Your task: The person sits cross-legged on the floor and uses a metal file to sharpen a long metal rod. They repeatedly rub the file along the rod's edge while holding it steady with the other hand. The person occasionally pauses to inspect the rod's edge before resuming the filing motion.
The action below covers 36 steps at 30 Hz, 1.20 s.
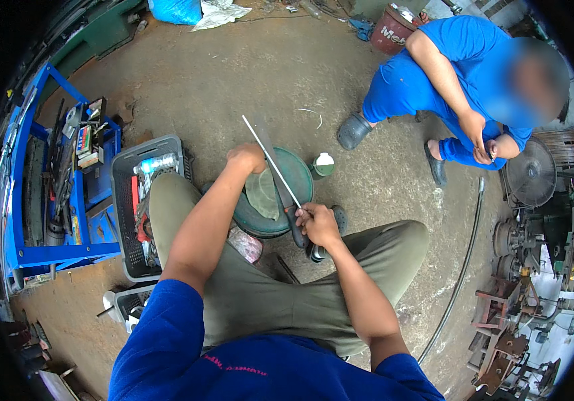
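Observation:
A long, tapering grey blade with a black-and-orange handle (292, 220) lies slantwise over a round green drum-like stand (293, 160); whether it is a knife or a saw I cannot tell. Beside the blade runs a thin pale rod (258, 136). My right hand (319, 224) is closed on the rod's near end, next to the handle. At the blade's left edge, my left hand (247, 159) is closed with the fingertips against the blade; its grip is partly hidden. A grey-green cloth (262, 194) drapes over the stand below that hand.
A dark green container with a white top (324, 160) stands right of the drum. On my left are a black crate (126, 230) of tools and a blue rack (66, 250). Ahead right, a person in blue (427, 87) sits near a fan (531, 172). A hose (464, 267) lies on the floor.

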{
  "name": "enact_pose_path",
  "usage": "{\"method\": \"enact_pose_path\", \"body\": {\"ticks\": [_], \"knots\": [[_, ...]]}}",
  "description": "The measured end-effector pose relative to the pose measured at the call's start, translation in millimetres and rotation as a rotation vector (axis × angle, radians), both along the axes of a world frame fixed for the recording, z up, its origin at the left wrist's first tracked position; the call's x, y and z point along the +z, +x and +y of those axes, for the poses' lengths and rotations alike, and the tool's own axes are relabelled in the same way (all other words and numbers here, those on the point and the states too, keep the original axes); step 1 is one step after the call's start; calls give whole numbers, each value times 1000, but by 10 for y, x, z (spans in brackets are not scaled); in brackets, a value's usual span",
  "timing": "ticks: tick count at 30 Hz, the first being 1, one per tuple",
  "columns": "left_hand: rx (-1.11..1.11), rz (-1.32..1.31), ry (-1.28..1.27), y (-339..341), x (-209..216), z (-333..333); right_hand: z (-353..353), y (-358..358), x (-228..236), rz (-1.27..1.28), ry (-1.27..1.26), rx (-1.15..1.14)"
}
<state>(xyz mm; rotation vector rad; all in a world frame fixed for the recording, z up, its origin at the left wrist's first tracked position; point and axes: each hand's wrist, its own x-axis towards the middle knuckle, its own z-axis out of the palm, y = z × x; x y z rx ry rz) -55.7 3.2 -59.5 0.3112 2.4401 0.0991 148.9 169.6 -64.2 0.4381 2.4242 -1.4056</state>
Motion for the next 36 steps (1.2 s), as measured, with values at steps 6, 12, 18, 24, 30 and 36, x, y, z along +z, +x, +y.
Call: {"method": "enact_pose_path", "body": {"ticks": [6, 12, 18, 24, 30, 36], "knots": [[220, 122, 67, -52, 19, 49, -38, -23, 100, -10, 19, 6], [-47, 161, 255, -10, -215, 122, -60, -7, 62, -12, 140, 49], [22, 235, 244, -62, -341, 30, -58, 2, 155, -20, -8, -121], [-166, 206, 196, 16, -389, 57, -38, 19, 126, -63, 36, 2], [-167, 126, 151, 76, -202, 83, -67, 22, -21, -40, 84, 59], [-173, 44, 83, 129, -129, 110, -49, 45, -137, 49, 187, 31]]}}
